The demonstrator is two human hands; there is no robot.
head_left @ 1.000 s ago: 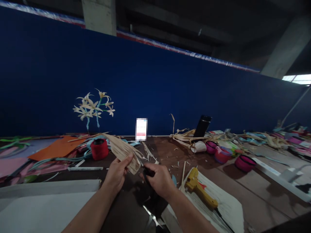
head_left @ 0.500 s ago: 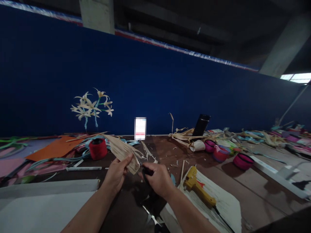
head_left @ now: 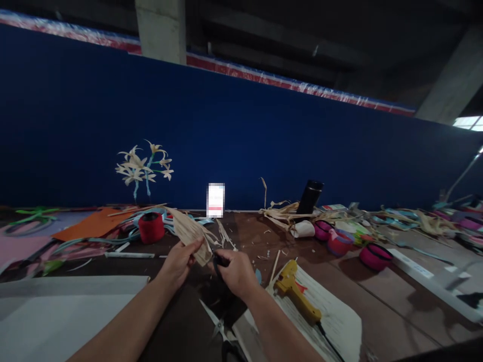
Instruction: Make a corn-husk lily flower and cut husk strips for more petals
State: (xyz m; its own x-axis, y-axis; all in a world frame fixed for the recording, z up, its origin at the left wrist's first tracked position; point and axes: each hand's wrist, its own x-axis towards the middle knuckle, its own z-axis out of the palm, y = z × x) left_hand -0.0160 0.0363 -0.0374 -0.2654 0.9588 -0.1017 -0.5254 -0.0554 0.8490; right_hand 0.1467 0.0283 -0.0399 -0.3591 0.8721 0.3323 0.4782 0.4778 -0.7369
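A pale, ribbed piece of dried corn husk (head_left: 185, 229) is pinched between the thumb and fingers of my left hand (head_left: 179, 264), its pointed end slanting up to the left. My right hand (head_left: 237, 274) is closed around the black handles of a pair of scissors (head_left: 216, 262), right beside the husk's lower edge. The blades are mostly hidden, so whether they touch the husk is unclear. Below my hands, a second pair of scissors (head_left: 220, 327) lies spread on the brown table (head_left: 181, 322). Thin husk strips (head_left: 225, 235) lie just beyond my hands.
To the right, a yellow glue gun (head_left: 298, 291) rests on paper. Left are a red tape roll (head_left: 151, 228), orange sheet (head_left: 85, 224) and white board (head_left: 75, 311). Behind stand husk flowers (head_left: 138, 163), a lit phone (head_left: 215, 200) and a black bottle (head_left: 310, 197). A power strip (head_left: 418, 274) lies far right.
Both hands, with the husk and scissors, have shifted slightly left in view. The view itself has moved a little, and more of the loose scissors shows. Both grips are unchanged.
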